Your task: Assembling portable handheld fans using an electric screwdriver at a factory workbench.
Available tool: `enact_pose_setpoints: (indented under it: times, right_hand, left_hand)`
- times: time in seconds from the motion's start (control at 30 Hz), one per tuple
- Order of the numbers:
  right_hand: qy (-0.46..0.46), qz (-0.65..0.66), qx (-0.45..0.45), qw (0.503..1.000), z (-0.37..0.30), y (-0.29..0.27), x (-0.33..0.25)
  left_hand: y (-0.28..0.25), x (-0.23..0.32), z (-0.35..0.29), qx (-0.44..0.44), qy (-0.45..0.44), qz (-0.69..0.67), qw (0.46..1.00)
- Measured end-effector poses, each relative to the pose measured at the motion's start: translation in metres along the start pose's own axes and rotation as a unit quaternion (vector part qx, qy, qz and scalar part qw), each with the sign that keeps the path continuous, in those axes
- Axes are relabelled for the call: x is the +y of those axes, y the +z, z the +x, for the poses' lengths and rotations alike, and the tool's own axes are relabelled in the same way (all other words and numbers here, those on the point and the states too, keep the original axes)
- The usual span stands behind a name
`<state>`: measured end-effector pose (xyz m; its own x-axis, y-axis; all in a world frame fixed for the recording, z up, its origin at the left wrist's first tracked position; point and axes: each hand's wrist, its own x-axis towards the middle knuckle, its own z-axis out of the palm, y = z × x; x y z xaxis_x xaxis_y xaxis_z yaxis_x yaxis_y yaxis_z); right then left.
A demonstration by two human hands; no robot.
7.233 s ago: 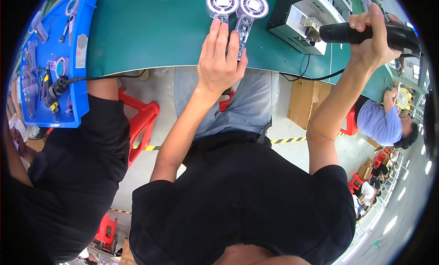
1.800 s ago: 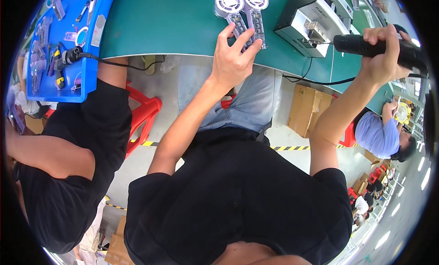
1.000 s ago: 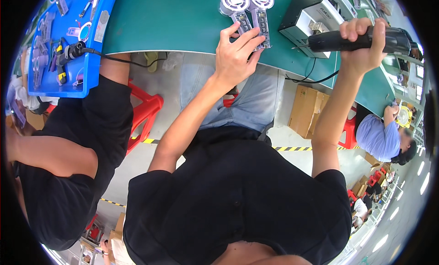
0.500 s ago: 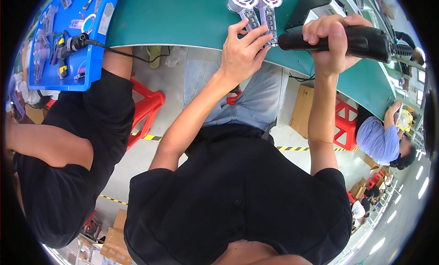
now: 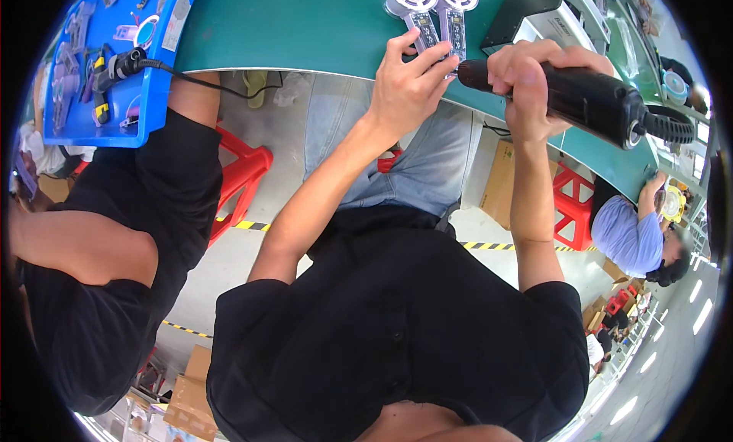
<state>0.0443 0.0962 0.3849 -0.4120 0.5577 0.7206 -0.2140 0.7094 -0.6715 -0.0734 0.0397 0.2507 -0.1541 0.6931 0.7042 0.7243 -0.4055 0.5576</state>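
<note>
Two pale purple, see-through handheld devices lie side by side at the table's edge, a left device (image 5: 421, 20) and a right device (image 5: 453, 31). Each has a round white-ringed head and a handle with a circuit board showing. My left hand (image 5: 408, 87) is closed over the lower handles, its fingertips pressing on them; the palm hides part of the left one. In my right hand (image 5: 531, 83) is a black electric screwdriver (image 5: 592, 102), gripped around its body and held nearly level. Its front end points at the handle ends, close to my left fingertips; the bit's contact is too small to make out.
On the left, a blue tray (image 5: 156, 98) holds similar purple parts and a yellow-and-black tool (image 5: 101, 91) with a cable. A black-and-white box (image 5: 542, 18) stands behind my right hand on the green table (image 5: 282, 30). A co-worker (image 5: 92, 243) sits close at left.
The screwdriver has shifted slightly left and its rear end has swung down, so more of its tail and coiled cord shows. My left hand stays on the devices.
</note>
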Motion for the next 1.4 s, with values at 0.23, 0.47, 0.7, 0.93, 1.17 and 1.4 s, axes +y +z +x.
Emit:
enact_pose_setpoints:
  times: [0.23, 0.47, 0.7, 0.93, 1.17, 1.4]
  right_hand:
    - [0.020, 0.002, 0.025, 0.999, 0.004, 0.005, 0.001]
    - [0.010, 0.072, 0.114, 0.991, 0.036, -0.065, -0.017]
    - [0.018, -0.063, 0.201, 0.977, 0.059, -0.120, -0.010]
    - [0.066, -0.002, 0.152, 0.986, 0.054, -0.136, 0.010]
    - [0.151, 0.039, 0.179, 0.971, 0.055, -0.146, 0.021]
    - [0.100, 0.241, 0.085, 0.962, 0.030, -0.079, 0.013]
  left_hand:
    - [0.004, 0.000, -0.002, 0.005, -0.004, -0.001, 1.000]
    - [-0.019, 0.008, 0.003, -0.066, 0.005, -0.004, 0.998]
    - [-0.019, -0.005, 0.001, -0.029, 0.017, -0.021, 0.999]
    - [-0.015, -0.004, 0.003, -0.020, 0.038, -0.007, 0.999]
    - [-0.008, -0.007, -0.001, -0.011, 0.043, 0.011, 0.999]
    - [-0.006, -0.008, 0.000, -0.013, 0.053, 0.022, 0.998]
